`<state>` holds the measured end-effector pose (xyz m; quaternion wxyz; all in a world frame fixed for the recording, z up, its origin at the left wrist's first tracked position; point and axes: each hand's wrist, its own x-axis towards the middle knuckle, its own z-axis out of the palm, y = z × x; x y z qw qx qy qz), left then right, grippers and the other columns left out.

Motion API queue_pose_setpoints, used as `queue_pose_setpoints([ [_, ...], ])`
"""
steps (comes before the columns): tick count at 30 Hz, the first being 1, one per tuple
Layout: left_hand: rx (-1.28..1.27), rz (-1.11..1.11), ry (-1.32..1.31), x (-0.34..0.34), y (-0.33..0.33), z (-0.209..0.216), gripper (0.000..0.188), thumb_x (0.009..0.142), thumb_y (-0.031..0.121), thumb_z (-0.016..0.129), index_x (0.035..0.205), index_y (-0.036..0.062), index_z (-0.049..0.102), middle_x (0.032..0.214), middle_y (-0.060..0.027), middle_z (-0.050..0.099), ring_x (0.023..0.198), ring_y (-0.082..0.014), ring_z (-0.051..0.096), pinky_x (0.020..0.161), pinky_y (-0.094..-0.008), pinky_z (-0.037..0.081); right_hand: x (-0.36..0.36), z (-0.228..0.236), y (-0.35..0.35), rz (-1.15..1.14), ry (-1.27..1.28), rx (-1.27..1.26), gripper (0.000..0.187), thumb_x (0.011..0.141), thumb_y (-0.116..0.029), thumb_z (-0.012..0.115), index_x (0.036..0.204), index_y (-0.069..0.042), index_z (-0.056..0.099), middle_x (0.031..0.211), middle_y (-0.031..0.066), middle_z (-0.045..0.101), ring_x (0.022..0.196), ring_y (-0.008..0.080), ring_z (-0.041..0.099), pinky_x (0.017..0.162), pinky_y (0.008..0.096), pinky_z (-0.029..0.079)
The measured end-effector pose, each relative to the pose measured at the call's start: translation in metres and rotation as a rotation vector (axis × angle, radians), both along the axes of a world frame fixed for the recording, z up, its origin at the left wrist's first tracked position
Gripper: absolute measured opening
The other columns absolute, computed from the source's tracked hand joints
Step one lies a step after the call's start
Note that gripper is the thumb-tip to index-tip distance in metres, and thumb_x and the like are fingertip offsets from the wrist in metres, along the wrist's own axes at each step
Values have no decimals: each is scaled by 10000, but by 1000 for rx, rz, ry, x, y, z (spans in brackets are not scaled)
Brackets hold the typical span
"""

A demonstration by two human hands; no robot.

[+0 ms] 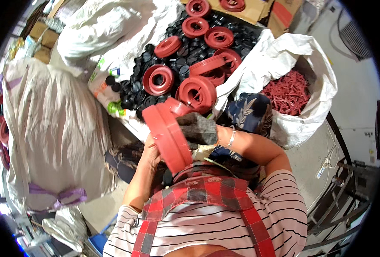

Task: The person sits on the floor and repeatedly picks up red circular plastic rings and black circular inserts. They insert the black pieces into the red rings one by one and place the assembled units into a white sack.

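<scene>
A round red plastic part with a stepped rim (167, 136) is tilted up on edge above my lap. My left hand (152, 150), bare, grips its left side; most of the fingers are hidden behind it. My right hand (200, 129), in a dark grey knitted glove, is closed against the part's right side, and its fingertips are partly hidden. Just beyond lie more red plastic rings, the nearest one (197, 94) showing spokes in its centre. They rest on a heap of small black round caps (183, 61).
On the right stands an open white sack (325, 81) with thin red plastic scraps (288, 93). A large full sack (57, 132) with a purple tie fills the left, another white sack (98, 32) behind it. Cardboard (252, 10) borders the heap; a power strip (323, 168) lies on the right floor.
</scene>
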<state>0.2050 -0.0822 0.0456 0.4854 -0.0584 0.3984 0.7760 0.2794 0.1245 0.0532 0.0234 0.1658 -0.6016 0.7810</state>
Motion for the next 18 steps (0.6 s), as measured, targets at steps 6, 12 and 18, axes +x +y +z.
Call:
queue_pose_setpoints([
  [6,-162,-109,381,4,-8,15,551,817,337,697,1225,19,505,1142,-52,594,996,-158,596,865,-326,501,3,-21,0,-62,696,513,479,757,-78,612,1224,-81,507,1216,146,525,1077,310,553,882,393,480],
  [12,-309,-72,855,-40,-39,46,639,755,402,751,1197,-3,531,1102,-58,622,1002,-158,593,898,-326,469,9,-27,18,-236,507,648,229,895,-166,521,1092,-59,569,872,89,612,684,193,595,587,304,489],
  [18,-424,347,486,-109,-49,43,551,891,436,582,1188,-25,530,1064,-92,613,882,-152,602,765,-288,494,-8,12,51,-407,-421,-584,239,870,-122,629,1080,-36,554,734,27,570,502,127,557,389,247,420],
])
